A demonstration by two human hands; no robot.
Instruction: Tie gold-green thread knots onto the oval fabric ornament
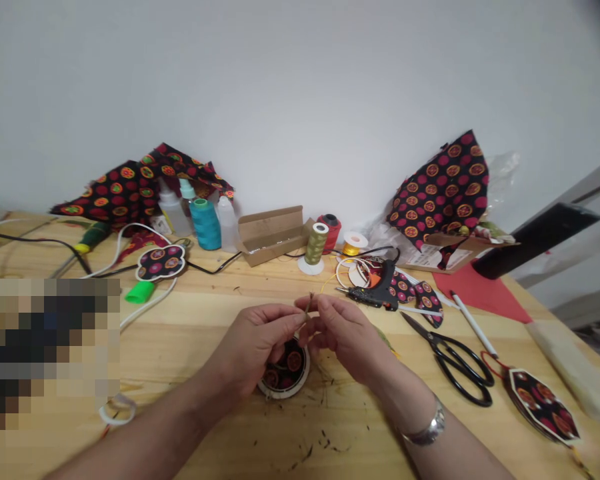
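Near the middle of the table, my left hand pinches a thin olive-brown thread between thumb and forefinger. Close against it, the curled fingers of my right hand also close on the thread, whose short end sticks up between the fingertips. Below my left hand lies a round piece with black patterned fabric and a pale rim, partly covered by the fingers. Fine loose strands hang under my right hand, and dark scraps are scattered on the wood.
Black scissors and an eight-sided fabric piece lie to the right. A glue gun rests beyond my hands. Farther back stand an olive thread spool, a teal spool and a cardboard box. A white cord loops at left.
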